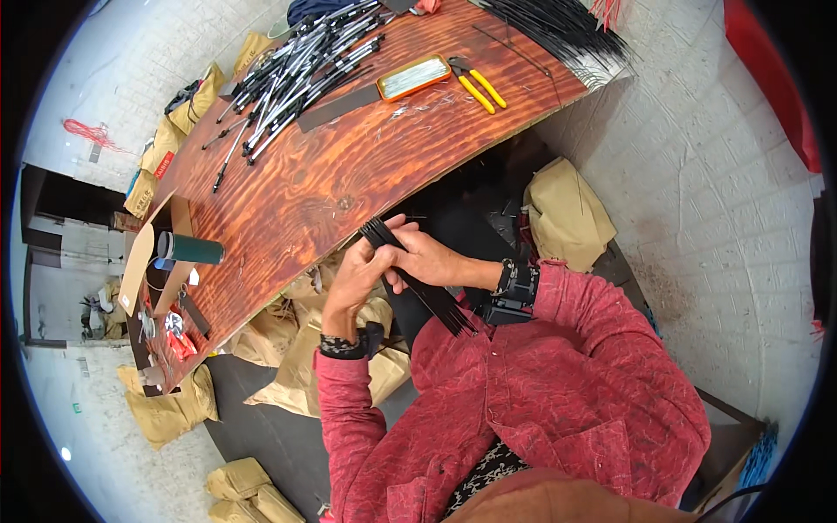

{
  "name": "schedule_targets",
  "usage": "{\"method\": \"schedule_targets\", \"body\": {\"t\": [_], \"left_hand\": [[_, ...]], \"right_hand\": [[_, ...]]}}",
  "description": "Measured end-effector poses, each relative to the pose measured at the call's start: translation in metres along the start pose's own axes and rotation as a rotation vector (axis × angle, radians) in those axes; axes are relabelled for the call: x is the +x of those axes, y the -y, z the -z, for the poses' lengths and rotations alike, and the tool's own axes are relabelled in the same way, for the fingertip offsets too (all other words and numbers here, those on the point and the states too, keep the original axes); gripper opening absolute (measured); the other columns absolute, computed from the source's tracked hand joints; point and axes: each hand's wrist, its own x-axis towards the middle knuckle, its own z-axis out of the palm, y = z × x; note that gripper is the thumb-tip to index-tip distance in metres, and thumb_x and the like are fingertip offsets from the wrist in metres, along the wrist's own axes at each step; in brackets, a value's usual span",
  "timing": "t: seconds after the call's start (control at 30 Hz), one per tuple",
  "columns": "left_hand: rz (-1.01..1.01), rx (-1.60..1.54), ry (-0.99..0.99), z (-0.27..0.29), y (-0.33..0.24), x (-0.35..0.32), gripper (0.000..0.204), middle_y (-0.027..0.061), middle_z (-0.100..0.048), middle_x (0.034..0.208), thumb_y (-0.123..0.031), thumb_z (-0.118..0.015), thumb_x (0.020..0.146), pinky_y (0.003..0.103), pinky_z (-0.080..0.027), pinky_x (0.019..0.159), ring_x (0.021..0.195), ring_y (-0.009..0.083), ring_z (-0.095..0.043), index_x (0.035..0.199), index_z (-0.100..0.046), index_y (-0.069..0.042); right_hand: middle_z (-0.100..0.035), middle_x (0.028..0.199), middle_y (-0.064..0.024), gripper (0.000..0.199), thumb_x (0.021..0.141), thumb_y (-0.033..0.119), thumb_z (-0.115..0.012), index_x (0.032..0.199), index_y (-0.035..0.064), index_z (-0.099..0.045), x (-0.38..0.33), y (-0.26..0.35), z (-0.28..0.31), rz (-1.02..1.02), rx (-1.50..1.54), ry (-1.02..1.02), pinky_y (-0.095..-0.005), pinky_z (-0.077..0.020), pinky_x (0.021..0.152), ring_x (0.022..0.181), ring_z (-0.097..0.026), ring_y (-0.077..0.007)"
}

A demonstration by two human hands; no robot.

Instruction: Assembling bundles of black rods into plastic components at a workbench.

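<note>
A bundle of thin black rods slants between my two hands, its upper end by the table's front edge and its lower end near my lap. My left hand is closed round the bundle near its upper part, thumb across it. Fingers curled, my right hand grips the same bundle from the other side, overlapping the left. Where the hands meet, the middle of the rods is hidden.
On the wooden table lie silver-and-black rods, a yellow tray of thin pieces, yellow-handled pliers and more black rods. A dark green cylinder lies at left. Tan sacks stand below.
</note>
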Motion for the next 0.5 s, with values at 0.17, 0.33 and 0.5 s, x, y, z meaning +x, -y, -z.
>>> {"method": "schedule_targets", "body": {"t": [0.17,0.33,0.5], "left_hand": [[-0.018,-0.094,-0.089,-0.015,-0.01,0.02,0.051,0.0141,-0.069,0.102,-0.036,-0.056,0.103,0.023,-0.05,0.044,0.046,0.01,-0.055,0.132,-0.058,0.006],[-0.002,-0.14,-0.139,-0.013,-0.026,0.03,0.048,0.0116,-0.069,0.088,-0.036,-0.053,0.104,0.022,-0.049,0.04,0.043,0.0092,-0.054,0.124,-0.064,0.006],[-0.011,-0.206,-0.178,0.001,-0.043,0.031,0.047,0.0094,-0.068,0.085,-0.037,-0.055,0.103,0.023,-0.048,0.041,0.042,0.0076,-0.051,0.122,-0.065,0.005]], "right_hand": [[-0.062,0.079,-0.0055,0.025,0.107,0.027,-0.049,0.109,0.0023,-0.053,0.003,0.006,0.006,0.003,-0.019,0.05,-0.0276,-0.0539,0.06,0.066,-0.064,-0.0152],[-0.062,0.083,-0.0059,0.024,0.107,0.027,-0.049,0.114,0.0036,-0.052,0.015,0.018,0.018,0.037,0.078,0.121,-0.028,-0.0539,0.06,0.068,-0.064,-0.0151],[-0.064,0.09,-0.0071,0.028,0.106,0.029,-0.051,0.118,0.004,-0.051,0.038,0.035,0.022,-0.065,0.206,0.221,-0.0291,-0.0565,0.064,0.072,-0.066,-0.0157]]}}
